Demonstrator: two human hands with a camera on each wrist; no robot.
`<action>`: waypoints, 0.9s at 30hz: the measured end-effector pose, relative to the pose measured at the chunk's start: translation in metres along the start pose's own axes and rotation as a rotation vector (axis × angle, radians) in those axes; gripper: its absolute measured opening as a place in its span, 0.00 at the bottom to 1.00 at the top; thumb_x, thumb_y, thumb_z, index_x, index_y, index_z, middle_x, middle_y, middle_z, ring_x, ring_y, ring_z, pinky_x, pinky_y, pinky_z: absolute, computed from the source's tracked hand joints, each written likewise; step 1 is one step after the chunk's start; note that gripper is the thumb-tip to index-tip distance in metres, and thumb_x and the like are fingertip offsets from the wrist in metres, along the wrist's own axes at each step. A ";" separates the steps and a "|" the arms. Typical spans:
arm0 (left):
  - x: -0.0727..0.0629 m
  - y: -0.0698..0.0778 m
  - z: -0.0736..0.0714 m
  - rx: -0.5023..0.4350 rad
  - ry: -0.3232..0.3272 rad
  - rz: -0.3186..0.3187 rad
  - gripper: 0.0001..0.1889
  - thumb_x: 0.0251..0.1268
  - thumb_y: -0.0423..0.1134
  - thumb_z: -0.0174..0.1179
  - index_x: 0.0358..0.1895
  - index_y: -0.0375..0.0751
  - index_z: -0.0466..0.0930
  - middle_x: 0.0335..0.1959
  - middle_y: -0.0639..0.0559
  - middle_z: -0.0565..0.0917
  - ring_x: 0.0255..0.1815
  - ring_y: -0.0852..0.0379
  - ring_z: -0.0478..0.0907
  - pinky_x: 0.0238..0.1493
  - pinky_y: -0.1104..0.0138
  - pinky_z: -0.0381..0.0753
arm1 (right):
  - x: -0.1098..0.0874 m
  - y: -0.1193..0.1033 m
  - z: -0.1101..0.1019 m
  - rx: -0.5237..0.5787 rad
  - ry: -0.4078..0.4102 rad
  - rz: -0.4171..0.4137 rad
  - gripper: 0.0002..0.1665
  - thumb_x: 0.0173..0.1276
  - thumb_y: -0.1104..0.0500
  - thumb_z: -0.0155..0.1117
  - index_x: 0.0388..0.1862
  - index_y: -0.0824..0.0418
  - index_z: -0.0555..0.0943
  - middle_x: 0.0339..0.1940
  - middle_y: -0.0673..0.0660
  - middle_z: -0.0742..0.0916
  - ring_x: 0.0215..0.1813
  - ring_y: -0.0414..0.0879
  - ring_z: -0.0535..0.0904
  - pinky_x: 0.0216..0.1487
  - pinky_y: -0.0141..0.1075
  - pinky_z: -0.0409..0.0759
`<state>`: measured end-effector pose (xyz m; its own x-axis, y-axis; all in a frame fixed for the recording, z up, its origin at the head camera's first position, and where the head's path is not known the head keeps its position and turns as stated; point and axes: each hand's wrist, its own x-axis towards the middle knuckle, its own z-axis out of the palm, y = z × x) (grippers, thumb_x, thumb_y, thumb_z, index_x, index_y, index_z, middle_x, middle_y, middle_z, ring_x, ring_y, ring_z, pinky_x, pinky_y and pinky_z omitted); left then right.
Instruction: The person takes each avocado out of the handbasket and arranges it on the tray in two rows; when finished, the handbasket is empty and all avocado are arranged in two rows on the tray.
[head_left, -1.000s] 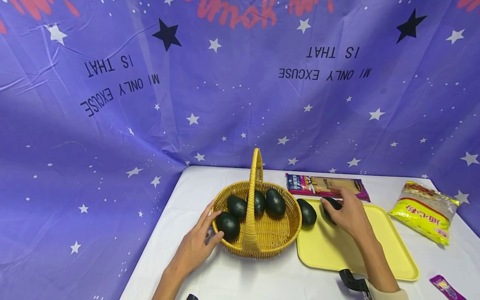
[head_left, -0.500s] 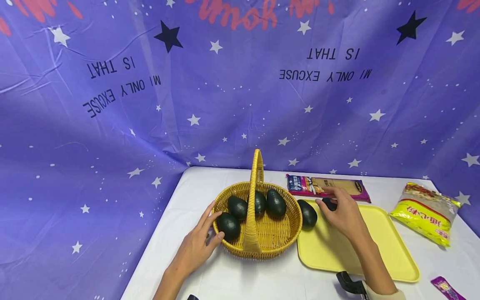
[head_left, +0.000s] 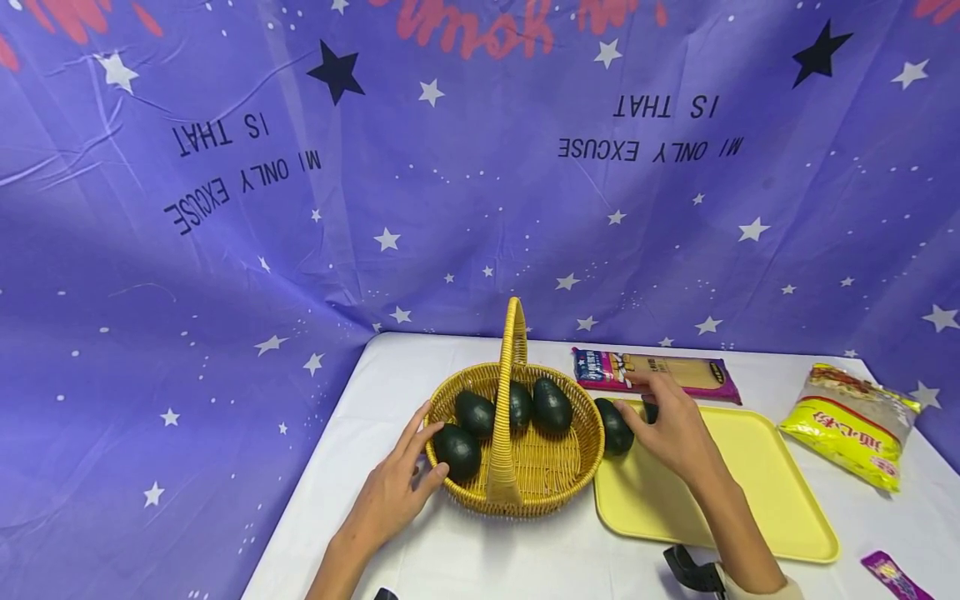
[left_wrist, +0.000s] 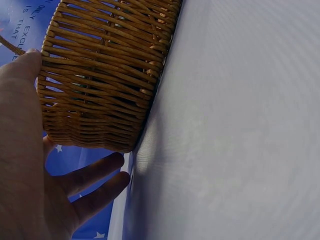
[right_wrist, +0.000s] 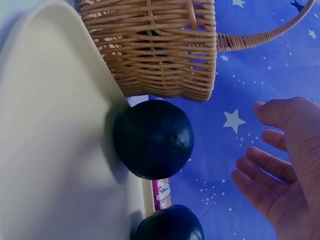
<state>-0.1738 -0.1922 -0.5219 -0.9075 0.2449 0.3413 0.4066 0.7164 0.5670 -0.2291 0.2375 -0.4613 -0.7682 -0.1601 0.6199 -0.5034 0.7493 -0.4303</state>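
A wicker basket with a tall handle holds several dark green avocados. My left hand spreads around its left side; thumb and fingers touch the rim, seen also in the left wrist view, where two fingers extend free below the basket wall. A dark green avocado lies at the left edge of the yellow tray, close by the basket. My right hand hovers over the tray beside it, holding nothing, and mostly hides another avocado. In the right wrist view the nearer-basket avocado sits apart from the fingers.
Behind the tray lies a flat noodle packet. A yellow food bag stands to the right, with a small purple sachet near the front. A purple starry cloth hangs behind the white table.
My right hand has moved left over the tray, from the farther avocado toward the one beside the basket. The left hand and basket have stayed in place.
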 end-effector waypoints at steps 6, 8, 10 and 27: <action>0.000 0.000 0.000 0.017 0.011 0.014 0.32 0.81 0.56 0.61 0.82 0.55 0.69 0.90 0.62 0.51 0.41 0.64 0.82 0.43 0.58 0.82 | 0.000 -0.004 0.006 0.003 -0.032 -0.010 0.28 0.64 0.64 0.81 0.63 0.64 0.83 0.53 0.63 0.88 0.52 0.59 0.86 0.51 0.54 0.82; 0.000 -0.001 0.000 0.015 0.009 0.013 0.32 0.81 0.56 0.61 0.82 0.55 0.69 0.90 0.62 0.51 0.42 0.64 0.82 0.43 0.58 0.82 | 0.000 -0.005 0.007 0.005 -0.041 -0.014 0.28 0.65 0.64 0.81 0.63 0.63 0.82 0.54 0.63 0.88 0.52 0.59 0.87 0.49 0.54 0.83; 0.000 -0.001 0.000 0.012 0.007 0.009 0.32 0.81 0.56 0.61 0.82 0.55 0.69 0.90 0.63 0.51 0.42 0.63 0.83 0.44 0.57 0.83 | -0.001 -0.006 0.008 0.010 -0.045 -0.019 0.28 0.66 0.64 0.81 0.63 0.63 0.83 0.55 0.63 0.88 0.52 0.58 0.87 0.47 0.54 0.84; 0.000 0.000 0.000 0.013 0.004 0.005 0.32 0.81 0.56 0.60 0.83 0.56 0.68 0.90 0.63 0.51 0.43 0.64 0.83 0.45 0.55 0.83 | -0.003 -0.018 0.021 0.022 -0.082 -0.030 0.28 0.66 0.62 0.81 0.64 0.62 0.83 0.54 0.60 0.88 0.55 0.56 0.86 0.54 0.56 0.84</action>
<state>-0.1738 -0.1924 -0.5223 -0.9049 0.2464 0.3471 0.4100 0.7238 0.5550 -0.2259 0.2112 -0.4690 -0.7821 -0.2347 0.5773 -0.5342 0.7295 -0.4271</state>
